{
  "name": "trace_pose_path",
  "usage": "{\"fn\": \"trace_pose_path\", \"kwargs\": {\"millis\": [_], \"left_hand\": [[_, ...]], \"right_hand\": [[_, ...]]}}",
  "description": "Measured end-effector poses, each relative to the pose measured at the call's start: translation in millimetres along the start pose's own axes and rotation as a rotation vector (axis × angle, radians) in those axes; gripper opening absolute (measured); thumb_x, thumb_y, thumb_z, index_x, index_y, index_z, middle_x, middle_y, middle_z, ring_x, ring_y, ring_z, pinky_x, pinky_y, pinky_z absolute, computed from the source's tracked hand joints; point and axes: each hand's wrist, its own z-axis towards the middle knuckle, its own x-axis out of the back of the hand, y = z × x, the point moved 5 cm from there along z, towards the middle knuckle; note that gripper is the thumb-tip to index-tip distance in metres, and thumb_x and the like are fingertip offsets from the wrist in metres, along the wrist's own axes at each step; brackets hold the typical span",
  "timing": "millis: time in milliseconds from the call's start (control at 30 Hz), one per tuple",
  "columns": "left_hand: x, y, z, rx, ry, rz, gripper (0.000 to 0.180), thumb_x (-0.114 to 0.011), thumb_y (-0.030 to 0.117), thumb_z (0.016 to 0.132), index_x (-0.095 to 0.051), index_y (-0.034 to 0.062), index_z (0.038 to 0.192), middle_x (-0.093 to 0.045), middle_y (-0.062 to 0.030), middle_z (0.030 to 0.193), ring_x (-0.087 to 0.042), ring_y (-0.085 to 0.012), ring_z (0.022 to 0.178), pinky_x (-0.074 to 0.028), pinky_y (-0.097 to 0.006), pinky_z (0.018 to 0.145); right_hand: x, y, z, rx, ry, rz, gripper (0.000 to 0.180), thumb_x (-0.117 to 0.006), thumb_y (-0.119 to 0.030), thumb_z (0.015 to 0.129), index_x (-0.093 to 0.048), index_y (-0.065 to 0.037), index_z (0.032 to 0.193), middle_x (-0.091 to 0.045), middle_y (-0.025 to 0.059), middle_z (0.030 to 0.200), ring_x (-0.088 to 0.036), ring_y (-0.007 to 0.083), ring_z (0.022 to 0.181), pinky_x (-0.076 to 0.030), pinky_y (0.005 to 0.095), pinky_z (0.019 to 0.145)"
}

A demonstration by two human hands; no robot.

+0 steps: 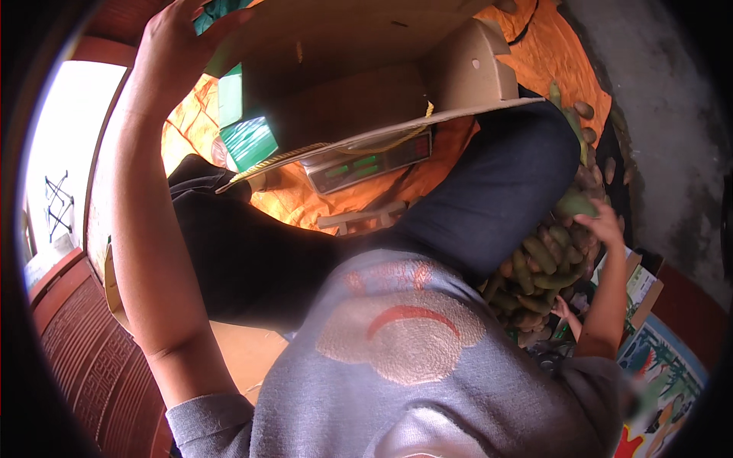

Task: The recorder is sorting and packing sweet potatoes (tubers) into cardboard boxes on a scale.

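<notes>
A large cardboard box [347,91] lies tilted between my legs, its open side toward me and a yellow cord along its near edge. My left hand [179,34], partly cut off by the top of the picture, grips the box's far left side. On my right is a pile of long green and brown vegetables [546,256], their exact kind unclear. My right hand [605,225] is at the pile's outer side, fingers bent against a thick green vegetable [574,204]. Under the box's near edge sits a digital scale [368,162] with lit green displays.
An orange sheet [286,210] covers the floor. Another person's small hand [563,308] touches the pile near my right forearm. Printed cartons [660,366] stand at the lower right, a carved reddish-brown wooden panel [99,351] at the left. Grey concrete floor [649,99] runs along the right.
</notes>
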Motion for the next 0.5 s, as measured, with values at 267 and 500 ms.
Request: {"fn": "trace_pose_path", "kwargs": {"millis": [267,500], "left_hand": [[-18.4,-68.8,-3.1,0.151,-0.352,-0.162,0.042,-0.071,0.024,0.092,-0.062,0.0115,0.131,-0.069,-0.0139,0.12,-0.067,-0.0271,0.112,-0.054,-0.039,0.09],[-27.2,-65.3,-9.3,0.092,-0.318,0.151,0.02,-0.059,0.012,0.095,-0.064,0.0052,0.113,-0.068,-0.0216,0.089,-0.066,-0.0401,0.089,-0.051,-0.049,0.078]], "right_hand": [[147.6,-259.9,-67.0,0.498,0.371,-0.038,0.063,-0.076,-0.018,0.08,-0.053,0.005,0.135,-0.063,0.0145,0.125,-0.059,0.0225,0.116,-0.043,0.0333,0.103],[-0.3,-514.5,-10.1,0.887,-0.225,-0.463,0.063,-0.076,-0.034,0.076,-0.06,0.004,0.122,-0.069,0.0189,0.108,-0.066,0.0346,0.099,-0.051,0.0385,0.09]]}}
